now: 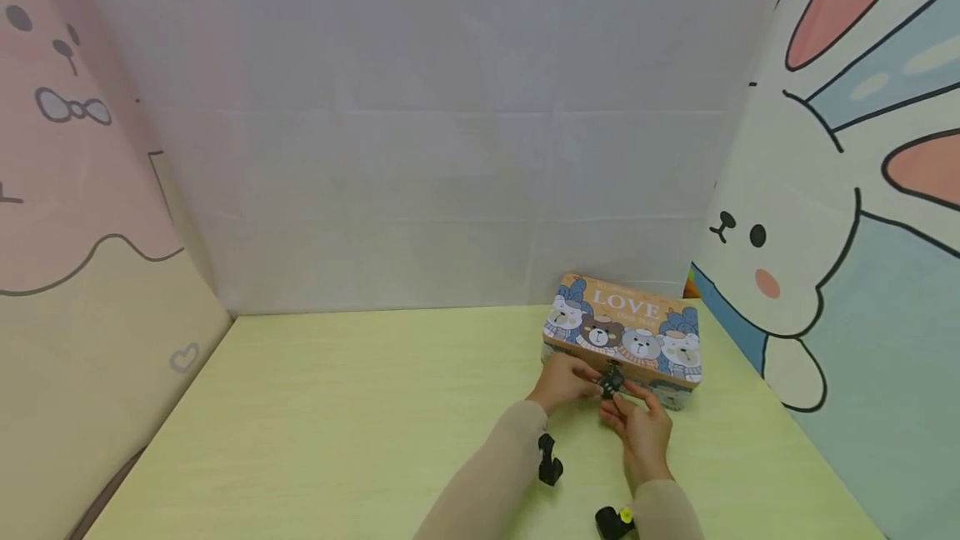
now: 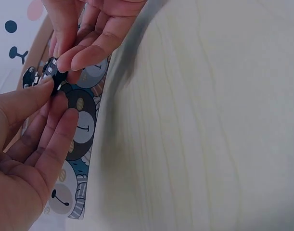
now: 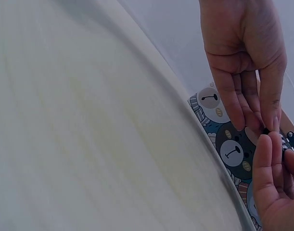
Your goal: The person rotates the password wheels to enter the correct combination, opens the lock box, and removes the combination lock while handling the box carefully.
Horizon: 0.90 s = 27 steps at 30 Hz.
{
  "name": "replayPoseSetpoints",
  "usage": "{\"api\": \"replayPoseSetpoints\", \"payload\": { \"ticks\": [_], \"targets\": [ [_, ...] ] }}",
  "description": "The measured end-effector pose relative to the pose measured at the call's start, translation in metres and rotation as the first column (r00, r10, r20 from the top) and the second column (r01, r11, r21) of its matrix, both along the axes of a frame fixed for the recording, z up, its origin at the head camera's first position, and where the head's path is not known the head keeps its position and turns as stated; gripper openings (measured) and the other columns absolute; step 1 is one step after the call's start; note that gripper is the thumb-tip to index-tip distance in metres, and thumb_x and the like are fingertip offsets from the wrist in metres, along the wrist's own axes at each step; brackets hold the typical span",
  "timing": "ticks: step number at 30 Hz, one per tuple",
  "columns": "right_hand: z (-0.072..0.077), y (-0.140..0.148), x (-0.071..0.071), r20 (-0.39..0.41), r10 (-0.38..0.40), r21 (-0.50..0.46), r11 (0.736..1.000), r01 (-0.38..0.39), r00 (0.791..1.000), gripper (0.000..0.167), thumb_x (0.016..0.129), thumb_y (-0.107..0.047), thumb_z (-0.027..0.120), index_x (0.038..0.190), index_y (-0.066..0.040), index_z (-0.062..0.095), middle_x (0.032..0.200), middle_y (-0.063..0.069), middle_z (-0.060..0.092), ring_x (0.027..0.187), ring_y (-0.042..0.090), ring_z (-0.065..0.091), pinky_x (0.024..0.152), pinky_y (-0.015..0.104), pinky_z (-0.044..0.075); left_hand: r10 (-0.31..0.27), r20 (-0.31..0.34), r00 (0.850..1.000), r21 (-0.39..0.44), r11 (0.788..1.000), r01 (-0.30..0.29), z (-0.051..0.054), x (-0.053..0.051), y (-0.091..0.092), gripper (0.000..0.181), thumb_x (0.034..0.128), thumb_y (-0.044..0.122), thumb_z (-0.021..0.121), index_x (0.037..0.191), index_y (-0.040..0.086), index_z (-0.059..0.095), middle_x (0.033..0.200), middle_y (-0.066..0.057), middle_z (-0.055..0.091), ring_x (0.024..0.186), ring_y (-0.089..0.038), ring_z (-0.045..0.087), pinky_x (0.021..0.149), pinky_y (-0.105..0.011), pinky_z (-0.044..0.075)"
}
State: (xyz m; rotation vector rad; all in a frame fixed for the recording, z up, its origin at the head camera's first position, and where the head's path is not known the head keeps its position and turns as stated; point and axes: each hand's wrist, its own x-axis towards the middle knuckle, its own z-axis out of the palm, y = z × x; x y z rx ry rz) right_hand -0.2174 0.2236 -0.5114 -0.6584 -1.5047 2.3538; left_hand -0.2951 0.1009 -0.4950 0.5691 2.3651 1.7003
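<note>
A decorated box (image 1: 622,327) with bears and the word LOVE on its lid stands closed at the right back of the table. At its front latch hangs a small black combination lock (image 1: 611,382) with pale number dials. My left hand (image 1: 564,382) pinches the lock between thumb and fingers from the left. From the right, the thumb and fingers of my right hand (image 1: 647,432) also pinch it. In the left wrist view the lock (image 2: 54,72) shows between both sets of fingertips, partly covered. The right wrist view shows it mostly hidden by fingers.
The pale yellow table (image 1: 337,423) extends to the left of the box. A white sheet (image 1: 420,132) hangs behind it, and a rabbit-print panel (image 1: 795,273) stands close on the right. Black wrist mounts (image 1: 550,461) sit on both forearms.
</note>
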Motion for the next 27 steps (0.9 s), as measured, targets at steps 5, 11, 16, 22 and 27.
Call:
{"api": "replayPoseSetpoints", "payload": {
  "ticks": [5,11,16,22,27],
  "targets": [
    [0.003,-0.001,0.0,-0.023,0.018,0.027,0.999,-0.017,1.0,0.036,0.095,0.009,0.055,0.13,0.005,0.05,0.072,0.002,0.069,0.065,0.01,0.07,0.067,0.029,0.058,-0.01,0.056,0.998,0.05,0.999,0.007,0.005,0.002,-0.006,0.014,0.0767,-0.004,0.082,0.09,-0.004,0.076,0.077,-0.004,0.072,0.06,-0.01,0.065,0.058,-0.024,0.055],
    [0.009,-0.004,0.003,-0.041,0.053,0.069,0.996,-0.05,0.998,0.039,0.094,0.011,0.054,0.133,0.009,0.048,0.075,0.003,0.068,0.065,0.011,0.07,0.067,0.029,0.058,-0.029,0.084,0.996,0.077,0.997,0.022,0.006,0.002,-0.012,0.017,0.0779,-0.004,0.081,0.094,-0.003,0.076,0.075,-0.006,0.072,0.061,-0.013,0.067,0.06,-0.027,0.056],
    [0.013,-0.006,0.003,-0.054,0.081,0.086,0.993,-0.076,0.995,0.043,0.094,0.012,0.055,0.136,0.014,0.045,0.074,0.004,0.069,0.063,0.01,0.069,0.064,0.028,0.058,-0.032,0.1,0.994,0.091,0.996,0.023,0.005,0.001,-0.017,0.019,0.0787,-0.003,0.08,0.097,-0.002,0.075,0.076,-0.005,0.072,0.064,-0.014,0.068,0.061,-0.028,0.057],
    [0.017,-0.01,0.003,-0.059,0.11,0.116,0.988,-0.103,0.992,0.039,0.093,0.013,0.055,0.131,0.014,0.047,0.07,0.004,0.069,0.06,0.01,0.068,0.062,0.027,0.058,-0.046,0.095,0.994,0.107,0.994,0.036,0.006,0.005,-0.025,0.023,0.0804,-0.002,0.08,0.103,-0.002,0.075,0.08,-0.007,0.073,0.067,-0.015,0.07,0.063,-0.029,0.058],
    [0.017,-0.012,0.004,-0.037,0.167,0.149,0.976,-0.16,0.985,0.038,0.093,0.01,0.056,0.131,0.012,0.048,0.07,0.003,0.07,0.06,0.01,0.068,0.059,0.027,0.057,-0.056,0.11,0.992,0.144,0.989,0.04,0.004,0.009,-0.034,0.027,0.0807,-0.003,0.078,0.107,-0.003,0.075,0.081,-0.011,0.074,0.069,-0.018,0.071,0.064,-0.03,0.058]
  ]
}}
